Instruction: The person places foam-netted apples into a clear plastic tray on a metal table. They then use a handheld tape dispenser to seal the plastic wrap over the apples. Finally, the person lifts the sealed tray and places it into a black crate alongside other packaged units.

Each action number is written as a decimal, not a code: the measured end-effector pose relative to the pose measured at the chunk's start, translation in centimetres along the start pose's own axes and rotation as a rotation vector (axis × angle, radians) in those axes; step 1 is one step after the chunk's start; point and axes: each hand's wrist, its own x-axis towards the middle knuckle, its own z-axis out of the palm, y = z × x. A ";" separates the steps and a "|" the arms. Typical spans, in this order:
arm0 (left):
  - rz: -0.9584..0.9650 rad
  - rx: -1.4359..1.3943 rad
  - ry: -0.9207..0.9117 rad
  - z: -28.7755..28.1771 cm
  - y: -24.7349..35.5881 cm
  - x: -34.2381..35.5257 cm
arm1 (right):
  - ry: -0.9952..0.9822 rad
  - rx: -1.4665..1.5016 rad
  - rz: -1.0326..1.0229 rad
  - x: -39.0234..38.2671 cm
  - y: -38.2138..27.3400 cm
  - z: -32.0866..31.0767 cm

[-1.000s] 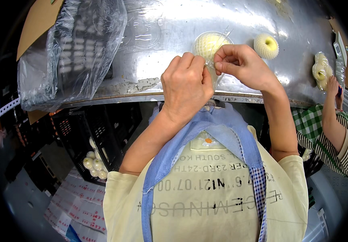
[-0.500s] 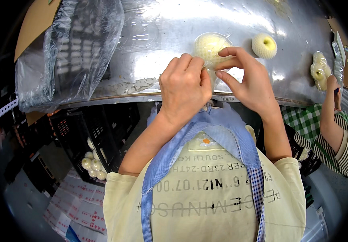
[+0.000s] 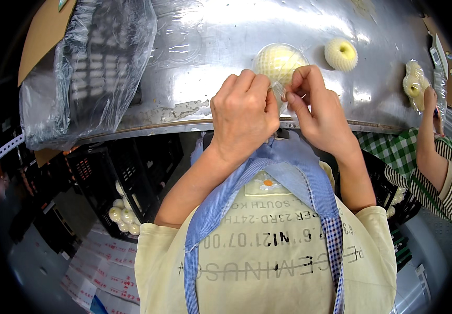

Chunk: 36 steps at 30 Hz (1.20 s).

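My left hand (image 3: 241, 112) is closed on a clear plastic bag, its fingertips curled out of sight at the metal table's near edge. The bag (image 3: 280, 90) holds a pale round fruit in a foam net (image 3: 278, 58), lying just beyond my fingers. My right hand (image 3: 317, 110) pinches the bag's gathered plastic beside my left hand. To the right, apart from both hands, sits another netted fruit (image 3: 341, 54), pale yellow, with its hollow top showing.
The metal table (image 3: 184, 78) bears a cardboard box (image 3: 42, 31) with crumpled plastic and trays (image 3: 97, 73) at left. A co-worker's hand (image 3: 429, 98) touches bagged netted fruit (image 3: 413, 78) at right. Below, black crates (image 3: 100, 172) hold several netted fruits (image 3: 124, 214).
My right hand has shifted lower, its fingers spreading, then closing on the plastic again. My left hand stays nearly in place. The co-worker's hand and bagged fruit have moved slightly farther back.
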 end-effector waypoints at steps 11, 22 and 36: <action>0.004 0.002 0.012 -0.2 -0.8 0.5 | -0.215 0.472 0.344 0.1 0.3 -1.9; -0.021 -0.009 0.002 -0.1 -1.0 0.7 | -0.059 0.485 0.484 -2.0 2.5 -1.8; -0.025 0.023 -0.017 -0.2 -0.6 0.7 | 0.216 0.324 0.399 -3.7 5.1 2.1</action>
